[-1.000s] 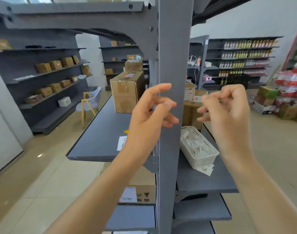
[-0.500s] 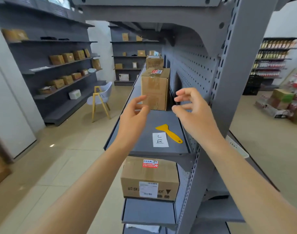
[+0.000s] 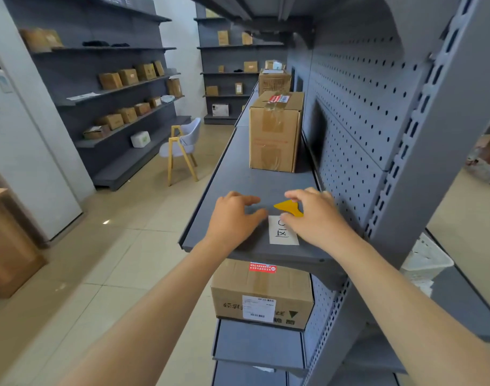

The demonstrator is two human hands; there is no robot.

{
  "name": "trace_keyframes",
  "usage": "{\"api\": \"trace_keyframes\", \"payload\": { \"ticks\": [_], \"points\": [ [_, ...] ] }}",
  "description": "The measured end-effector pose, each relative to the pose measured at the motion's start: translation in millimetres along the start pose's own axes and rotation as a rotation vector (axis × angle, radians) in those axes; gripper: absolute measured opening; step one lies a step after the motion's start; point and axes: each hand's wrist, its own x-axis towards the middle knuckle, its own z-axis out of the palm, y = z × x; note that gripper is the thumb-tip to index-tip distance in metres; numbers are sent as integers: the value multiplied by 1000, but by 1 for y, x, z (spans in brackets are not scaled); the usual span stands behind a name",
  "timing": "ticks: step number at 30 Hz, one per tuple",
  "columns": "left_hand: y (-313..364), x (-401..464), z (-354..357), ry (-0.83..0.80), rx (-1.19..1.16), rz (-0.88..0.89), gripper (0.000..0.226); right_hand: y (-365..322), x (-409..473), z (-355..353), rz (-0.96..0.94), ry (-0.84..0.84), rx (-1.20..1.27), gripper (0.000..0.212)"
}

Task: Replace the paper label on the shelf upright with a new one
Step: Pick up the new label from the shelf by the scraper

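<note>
A white paper label (image 3: 282,232) with black marks lies flat on the grey shelf (image 3: 235,176), near its front edge. Just behind it lies a yellow plastic scraper (image 3: 289,208), partly covered by my right hand (image 3: 316,218). That hand hovers over the label's far end, fingers spread and curled down, thumb touching the paper's top edge. My left hand (image 3: 235,218) rests on the shelf just left of the label, fingers apart, thumb tip near the label's corner. The grey slotted shelf upright (image 3: 433,162) rises at the right; no label shows on it.
A tall cardboard box (image 3: 275,132) stands further back on the same shelf. Another carton (image 3: 261,293) sits on the shelf below. A perforated back panel (image 3: 358,112) lines the right side. A white basket (image 3: 424,260) sits beyond the upright. A chair (image 3: 182,146) stands in the aisle.
The view swung from the upright's face to the shelf on its left. Both hands dropped from chest height down onto the shelf, closing in on the paper label and scraper.
</note>
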Motion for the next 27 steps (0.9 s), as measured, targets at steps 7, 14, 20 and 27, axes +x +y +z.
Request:
{"api": "trace_keyframes", "payload": {
  "ticks": [7,14,20,27],
  "points": [
    [0,0,9,-4,204,129,38,7,3,13,12,-25,-173,59],
    [1,10,13,-29,90,78,5,6,4,14,36,-15,-201,56],
    [16,-1,-9,-68,-499,-122,12,3,4,8,79,6,334,53],
    [32,-18,-54,-200,-709,-143,18,-15,-7,-23,-76,83,592,34]
  ]
}}
